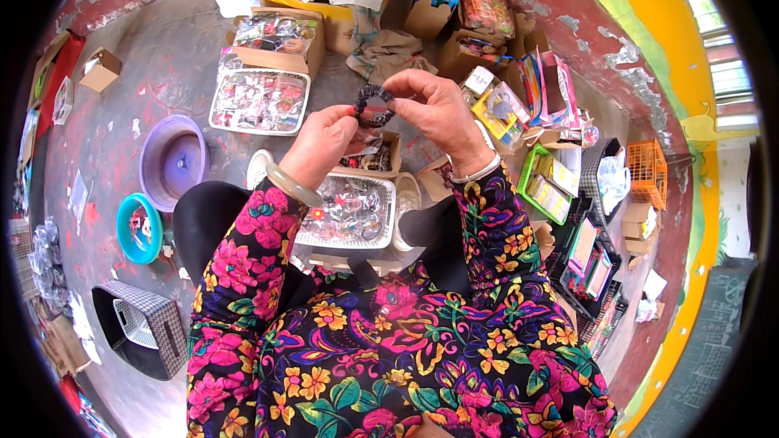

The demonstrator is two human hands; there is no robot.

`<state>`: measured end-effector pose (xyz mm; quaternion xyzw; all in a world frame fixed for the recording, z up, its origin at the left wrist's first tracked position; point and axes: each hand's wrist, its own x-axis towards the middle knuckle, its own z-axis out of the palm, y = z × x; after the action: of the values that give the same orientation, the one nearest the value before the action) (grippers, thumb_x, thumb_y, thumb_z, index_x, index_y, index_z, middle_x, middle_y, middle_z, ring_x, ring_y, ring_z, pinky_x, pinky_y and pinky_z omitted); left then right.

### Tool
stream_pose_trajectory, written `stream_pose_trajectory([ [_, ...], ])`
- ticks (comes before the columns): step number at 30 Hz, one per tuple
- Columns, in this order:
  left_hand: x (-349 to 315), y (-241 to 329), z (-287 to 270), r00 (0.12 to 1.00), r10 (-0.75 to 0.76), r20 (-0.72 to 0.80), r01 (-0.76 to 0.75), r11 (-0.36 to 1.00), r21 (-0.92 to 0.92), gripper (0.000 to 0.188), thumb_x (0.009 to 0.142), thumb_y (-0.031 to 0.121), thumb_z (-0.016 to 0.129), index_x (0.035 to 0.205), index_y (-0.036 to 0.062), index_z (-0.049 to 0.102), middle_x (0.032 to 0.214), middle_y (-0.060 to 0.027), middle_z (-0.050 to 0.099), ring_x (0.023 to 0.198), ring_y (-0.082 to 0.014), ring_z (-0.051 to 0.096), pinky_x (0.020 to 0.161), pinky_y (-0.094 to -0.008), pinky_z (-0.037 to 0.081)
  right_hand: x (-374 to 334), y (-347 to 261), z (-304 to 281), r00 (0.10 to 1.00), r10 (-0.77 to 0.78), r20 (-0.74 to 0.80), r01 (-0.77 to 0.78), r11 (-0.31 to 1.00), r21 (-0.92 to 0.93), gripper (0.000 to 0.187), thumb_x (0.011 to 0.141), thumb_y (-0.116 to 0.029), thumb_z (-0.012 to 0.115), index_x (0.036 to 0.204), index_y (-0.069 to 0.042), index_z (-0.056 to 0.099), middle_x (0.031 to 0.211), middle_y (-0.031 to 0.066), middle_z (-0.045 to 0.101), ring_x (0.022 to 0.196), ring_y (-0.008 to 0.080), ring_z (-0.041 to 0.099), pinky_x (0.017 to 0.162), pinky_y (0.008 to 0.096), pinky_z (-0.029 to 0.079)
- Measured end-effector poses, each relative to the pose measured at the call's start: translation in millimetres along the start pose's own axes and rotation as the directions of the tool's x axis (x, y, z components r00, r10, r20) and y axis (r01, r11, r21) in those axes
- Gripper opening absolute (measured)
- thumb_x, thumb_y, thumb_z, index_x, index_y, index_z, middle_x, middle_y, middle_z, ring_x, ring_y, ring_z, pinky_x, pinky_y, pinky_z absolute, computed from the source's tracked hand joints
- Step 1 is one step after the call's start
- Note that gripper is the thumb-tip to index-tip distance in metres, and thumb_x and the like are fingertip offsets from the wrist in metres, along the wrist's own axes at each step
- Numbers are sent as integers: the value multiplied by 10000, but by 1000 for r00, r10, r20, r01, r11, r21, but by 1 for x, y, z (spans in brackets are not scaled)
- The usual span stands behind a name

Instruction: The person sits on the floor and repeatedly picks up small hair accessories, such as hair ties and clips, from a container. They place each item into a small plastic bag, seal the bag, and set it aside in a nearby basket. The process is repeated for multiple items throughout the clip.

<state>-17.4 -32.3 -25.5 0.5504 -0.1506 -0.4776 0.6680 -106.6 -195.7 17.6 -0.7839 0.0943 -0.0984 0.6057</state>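
A dark, ruffled ring that looks like a hair tie [362,103] is stretched between my two hands, above a small cardboard box [395,154] of loose items. My left hand [323,142] pinches its lower left side, thumb and fingers together. From the right, my right hand [441,112] grips its edge between thumb and fingertips. A white basket [389,209] of small packaged accessories stands between my feet, below my hands.
Another white basket [217,113] of packets stands ahead on the left, before an open carton [280,59]. A purple basin [152,164] and a teal basin [122,231] sit at left. Cartons, a green tray [531,166] and an orange crate [649,166] line the right wall.
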Motion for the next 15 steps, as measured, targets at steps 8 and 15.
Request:
stream_pose_trajectory([
  [8,2,-6,-5,998,14,69,-23,991,131,292,905,108,379,1124,-4,535,911,-65,613,845,-134,608,768,-253,496,-8,-30,3,998,33,58,-26,992,-120,266,777,-10,567,1042,-37,583,851,19,568,742,96,542,666,230,449],
  [15,-3,1,1,995,-26,91,8,982,190,334,919,132,368,1171,-64,468,965,-102,586,855,-174,608,793,-281,502,-2,-1,-6,979,-178,98,192,968,-164,127,760,6,585,875,-7,636,821,50,582,760,130,555,671,238,447],
])
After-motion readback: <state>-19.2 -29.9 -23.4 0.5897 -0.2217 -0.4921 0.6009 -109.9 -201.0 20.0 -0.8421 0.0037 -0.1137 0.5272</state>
